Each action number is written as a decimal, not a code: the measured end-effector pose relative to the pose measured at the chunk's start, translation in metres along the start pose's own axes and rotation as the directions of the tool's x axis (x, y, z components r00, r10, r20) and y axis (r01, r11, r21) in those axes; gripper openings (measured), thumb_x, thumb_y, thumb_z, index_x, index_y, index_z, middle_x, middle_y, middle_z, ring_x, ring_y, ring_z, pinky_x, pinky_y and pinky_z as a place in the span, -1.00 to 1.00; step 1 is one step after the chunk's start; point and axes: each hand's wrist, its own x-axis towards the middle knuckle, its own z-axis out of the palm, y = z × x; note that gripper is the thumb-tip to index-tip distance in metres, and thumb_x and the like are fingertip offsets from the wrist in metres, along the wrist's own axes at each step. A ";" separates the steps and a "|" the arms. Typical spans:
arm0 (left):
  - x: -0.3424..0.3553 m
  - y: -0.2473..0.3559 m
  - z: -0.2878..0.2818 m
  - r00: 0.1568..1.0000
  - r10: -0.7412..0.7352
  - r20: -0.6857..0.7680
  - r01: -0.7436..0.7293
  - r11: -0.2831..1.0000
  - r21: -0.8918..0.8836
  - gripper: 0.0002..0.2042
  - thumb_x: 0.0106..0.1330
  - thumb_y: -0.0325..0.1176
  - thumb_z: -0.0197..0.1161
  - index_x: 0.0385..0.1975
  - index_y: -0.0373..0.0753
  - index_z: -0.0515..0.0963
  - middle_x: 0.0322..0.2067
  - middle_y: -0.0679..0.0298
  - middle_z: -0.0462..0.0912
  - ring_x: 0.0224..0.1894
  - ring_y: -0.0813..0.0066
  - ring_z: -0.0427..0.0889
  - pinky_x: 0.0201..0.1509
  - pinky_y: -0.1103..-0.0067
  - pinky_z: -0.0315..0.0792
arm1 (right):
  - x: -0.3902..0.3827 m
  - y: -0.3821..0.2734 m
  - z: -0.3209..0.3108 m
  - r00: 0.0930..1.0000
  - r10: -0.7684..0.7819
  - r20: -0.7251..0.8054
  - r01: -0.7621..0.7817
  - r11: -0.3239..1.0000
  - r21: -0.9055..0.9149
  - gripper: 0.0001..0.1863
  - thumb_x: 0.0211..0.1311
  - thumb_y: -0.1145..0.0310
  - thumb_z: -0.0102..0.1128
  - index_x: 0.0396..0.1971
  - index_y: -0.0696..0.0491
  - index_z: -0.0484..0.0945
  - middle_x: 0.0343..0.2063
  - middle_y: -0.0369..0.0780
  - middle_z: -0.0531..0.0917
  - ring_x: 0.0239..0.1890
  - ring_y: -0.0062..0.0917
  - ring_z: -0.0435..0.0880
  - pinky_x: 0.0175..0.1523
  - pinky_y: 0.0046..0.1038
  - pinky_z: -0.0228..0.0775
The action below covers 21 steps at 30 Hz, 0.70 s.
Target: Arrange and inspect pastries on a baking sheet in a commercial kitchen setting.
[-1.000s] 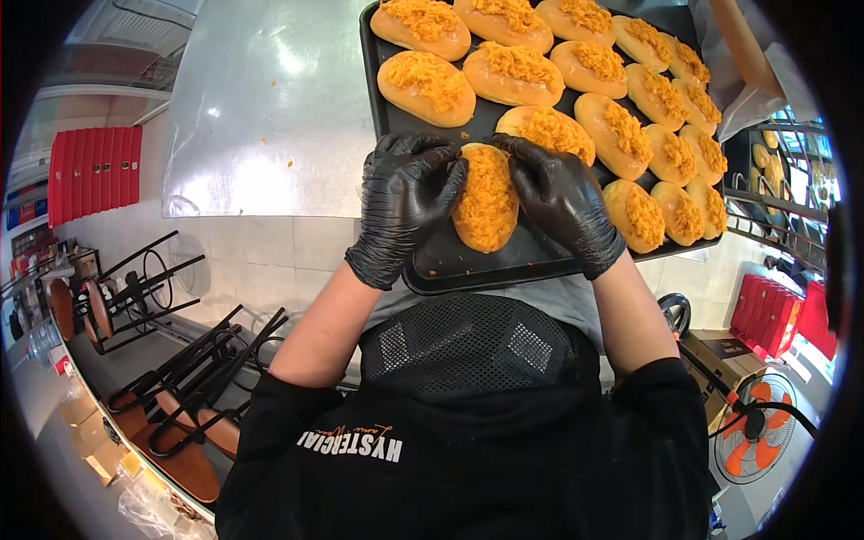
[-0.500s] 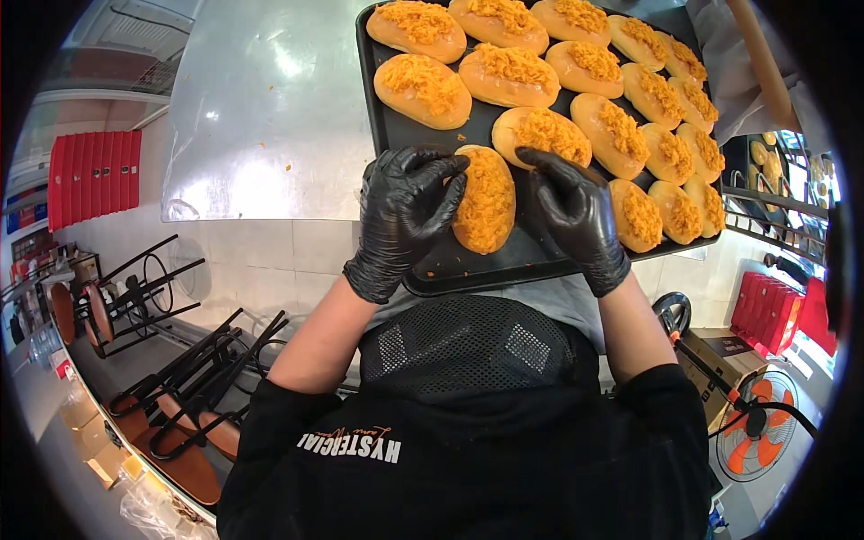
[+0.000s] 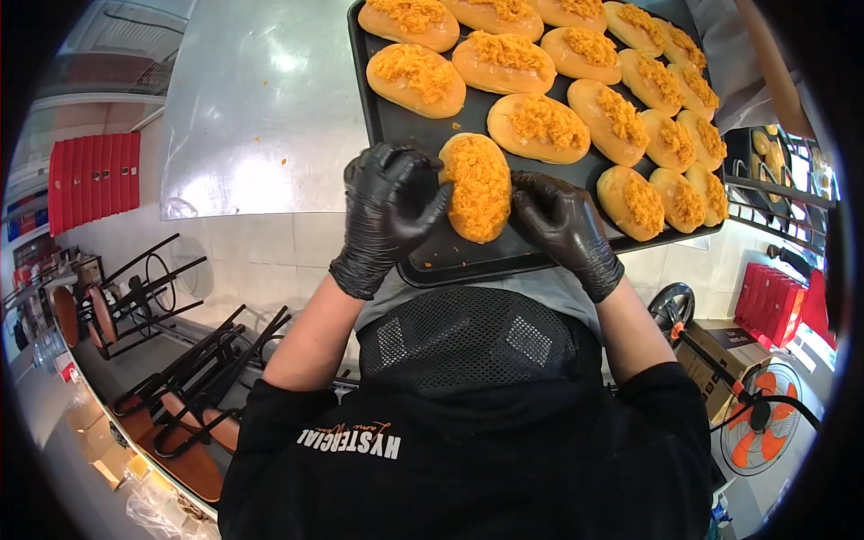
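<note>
A long oval bun (image 3: 478, 189) covered in orange shredded topping lies at the near left of a black baking tray (image 3: 409, 135). My left hand (image 3: 385, 211), in a black glove, is at its left side, fingers curled and thumb apart, the thumb tip at the bun's edge. On the other side my right hand (image 3: 567, 229), gloved too, has its bent fingertips close against the bun's right edge; whether they press on it I cannot tell. Neither hand is wrapped round anything. Just beyond sits another topped bun (image 3: 538, 129), and several similar buns fill the tray's far and right parts.
The tray rests on a shiny metal table (image 3: 261, 117) with a few orange crumbs. Another person's forearm (image 3: 776, 72) shows at upper right, near a rack (image 3: 774, 193). Upturned stools (image 3: 193, 396) stand low left; a fan (image 3: 763, 418) is at lower right.
My right hand has drawn back from the farther bun to the near bun's right edge. My left hand has shifted slightly left. The whole view has moved a little; the near bun keeps its place.
</note>
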 end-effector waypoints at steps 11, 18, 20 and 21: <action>-0.020 0.003 -0.014 0.993 -0.073 0.091 0.059 0.987 0.152 -0.84 -0.02 -0.27 0.43 -0.46 -0.07 0.62 -0.33 0.37 0.60 -0.22 0.31 0.50 0.07 0.35 0.21 | 0.006 0.006 0.006 0.995 -0.097 0.038 0.098 0.995 -0.024 -0.64 0.21 0.43 0.21 -0.01 0.22 0.62 -0.29 -0.10 0.76 -0.45 -0.44 0.65 -0.30 -0.45 0.47; -0.023 0.005 -0.012 0.976 0.064 0.210 -0.102 0.980 0.174 -0.85 -0.03 -0.23 0.44 -0.50 -0.04 0.63 -0.36 0.42 0.60 -0.24 0.34 0.49 0.05 0.31 0.20 | 0.006 0.005 0.005 0.995 -0.079 0.055 0.078 0.997 0.023 -0.61 0.17 0.44 0.23 0.02 0.20 0.62 -0.36 -0.10 0.75 -0.52 -0.47 0.60 -0.37 -0.44 0.41; -0.022 0.003 -0.012 0.972 0.083 0.220 -0.121 0.978 0.169 -0.85 -0.03 -0.22 0.44 -0.50 -0.04 0.63 -0.37 0.42 0.60 -0.25 0.33 0.49 0.05 0.31 0.20 | 0.004 0.008 0.005 0.995 -0.078 0.056 0.076 0.997 0.028 -0.61 0.17 0.44 0.23 0.02 0.20 0.62 -0.36 -0.11 0.75 -0.52 -0.48 0.59 -0.37 -0.45 0.41; -0.021 0.001 -0.013 0.969 0.101 0.227 -0.141 0.976 0.165 -0.85 -0.03 -0.22 0.44 -0.50 -0.04 0.63 -0.38 0.42 0.60 -0.26 0.33 0.48 0.05 0.31 0.20 | 0.004 0.010 0.005 0.995 -0.078 0.058 0.077 0.997 0.033 -0.60 0.17 0.44 0.23 0.03 0.19 0.61 -0.36 -0.11 0.75 -0.52 -0.49 0.58 -0.37 -0.45 0.40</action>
